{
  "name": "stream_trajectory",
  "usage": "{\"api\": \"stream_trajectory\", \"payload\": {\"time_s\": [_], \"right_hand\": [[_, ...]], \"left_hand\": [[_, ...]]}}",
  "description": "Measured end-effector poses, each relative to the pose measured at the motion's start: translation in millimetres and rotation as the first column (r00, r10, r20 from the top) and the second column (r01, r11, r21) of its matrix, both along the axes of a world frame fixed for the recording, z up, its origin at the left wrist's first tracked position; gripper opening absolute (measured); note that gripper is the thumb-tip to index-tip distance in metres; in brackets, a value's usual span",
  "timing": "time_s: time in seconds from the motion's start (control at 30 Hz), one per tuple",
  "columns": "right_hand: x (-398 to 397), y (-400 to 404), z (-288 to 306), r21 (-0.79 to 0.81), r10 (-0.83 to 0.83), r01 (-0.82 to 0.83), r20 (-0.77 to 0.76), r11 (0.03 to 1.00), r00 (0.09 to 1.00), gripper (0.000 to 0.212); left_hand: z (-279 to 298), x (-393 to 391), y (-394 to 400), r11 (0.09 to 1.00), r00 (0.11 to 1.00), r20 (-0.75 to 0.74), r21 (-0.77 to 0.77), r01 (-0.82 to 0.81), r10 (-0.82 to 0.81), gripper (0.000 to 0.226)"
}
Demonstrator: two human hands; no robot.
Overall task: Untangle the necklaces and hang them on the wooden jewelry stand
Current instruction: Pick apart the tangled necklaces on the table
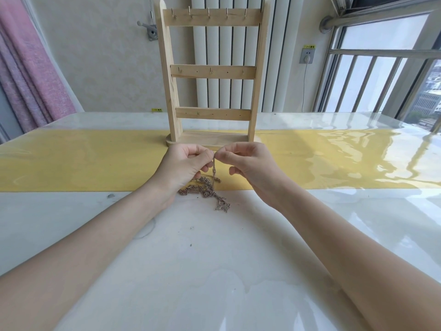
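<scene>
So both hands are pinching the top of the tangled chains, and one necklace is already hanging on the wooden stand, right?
Not quite. The head view shows the wooden stand bare, nothing hanging on its hooks. The rest holds: the left hand and right hand both pinch the top of the tangled chains, most of which lie on the table.

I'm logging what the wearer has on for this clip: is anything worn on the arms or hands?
Nothing that shows. The left hand and right hand are bare, with no rings, gloves or watch visible. Both forearms are uncovered to the frame's edge: no sleeves, bracelets or markings.
</scene>
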State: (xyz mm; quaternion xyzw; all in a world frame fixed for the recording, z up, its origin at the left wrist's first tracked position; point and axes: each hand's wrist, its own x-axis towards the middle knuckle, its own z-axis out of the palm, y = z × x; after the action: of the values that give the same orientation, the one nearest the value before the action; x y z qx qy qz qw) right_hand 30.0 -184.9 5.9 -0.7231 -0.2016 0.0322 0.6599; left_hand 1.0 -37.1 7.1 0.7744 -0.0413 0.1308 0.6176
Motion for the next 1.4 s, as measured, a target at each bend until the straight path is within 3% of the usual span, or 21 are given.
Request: {"api": "stream_trajectory", "payload": {"time_s": [0.47, 0.8, 1.03, 1.13, 1.3, 1.4], "right_hand": [[-0.5, -2.6, 0.5, -0.012, 0.075, -0.075, -0.034, 0.997, 0.997, 0.016], [-1.4, -1.5, 4.8, -0.170, -0.021, 0.042, 0.123, 0.985, 0.992, 0.023], [-1.1, -4.0, 10.6, -0.326, 0.033, 0.072, 0.306, 0.943, 0.952, 0.023], [-0.7, -5.3, 10.1, -0.290, 0.046, 0.045, 0.298, 0.956, 0.954, 0.024], [1.9, -7.9, 7.3, -0.198, 0.089, -0.051, 0.188, 0.979, 0.978, 0.020], [3.0, -6.5, 5.0, -0.176, 0.098, -0.072, 0.145, 0.982, 0.985, 0.018]], "left_hand": [[2.4, -1.3, 1.0, 0.995, 0.997, 0.018, 0.063, 0.075, -0.076, 0.014], [9.3, -2.5, 4.7, 0.966, 0.984, 0.163, 0.257, 0.032, -0.076, 0.018], [9.6, -3.2, 5.8, 0.940, 0.979, 0.146, 0.329, 0.088, -0.143, 0.018], [10.6, -3.9, 5.8, 0.961, 0.986, 0.080, 0.248, 0.119, -0.143, 0.017], [11.1, -5.7, 2.7, 0.980, 0.973, -0.114, -0.033, 0.197, -0.200, 0.018], [9.7, -6.0, -1.4, 0.982, 0.975, -0.125, -0.062, 0.179, -0.185, 0.025]]}}
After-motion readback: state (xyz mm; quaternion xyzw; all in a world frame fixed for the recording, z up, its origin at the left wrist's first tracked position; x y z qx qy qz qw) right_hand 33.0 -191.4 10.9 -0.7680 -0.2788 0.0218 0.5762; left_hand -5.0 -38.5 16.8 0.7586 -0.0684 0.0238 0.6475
